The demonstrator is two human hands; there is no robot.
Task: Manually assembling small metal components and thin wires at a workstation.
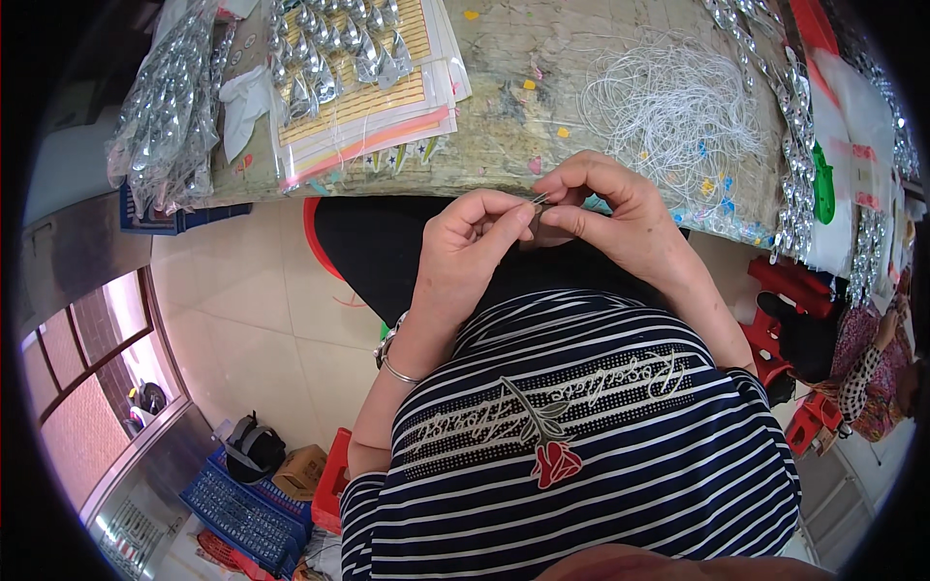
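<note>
Through the head camera I count two bare hands: the left hand (463, 240) and the right hand (622, 219). Between them I count one small work item, a thin, pale, strand-like piece (541, 198). On the worktable with a worn, mottled grey-brown top (504, 97) I count one loose tangle of fine white thread (678, 107), one stack of printed cards (418, 82) bearing silver drop-shaped pieces (341, 48), one bundle of silver pieces in clear plastic (174, 116), and one crumpled white tissue (245, 105). One green plastic object (822, 184) hangs at the right side.

The strand-like piece is short in view, straight and slightly shiny. It is too small for me to tell whether it is thread or metal. It is located at the fingertips, just in front of the worktable's near edge.

Both elbows are bent and the forearms converge above the lap. The left thumb and index finger are pinched on the strand-like piece, the other left fingers curled inward. The right index finger arches over with the thumb below, tips just beside the left ones. I cannot tell whether the right fingertips are clamped on anything.
</note>
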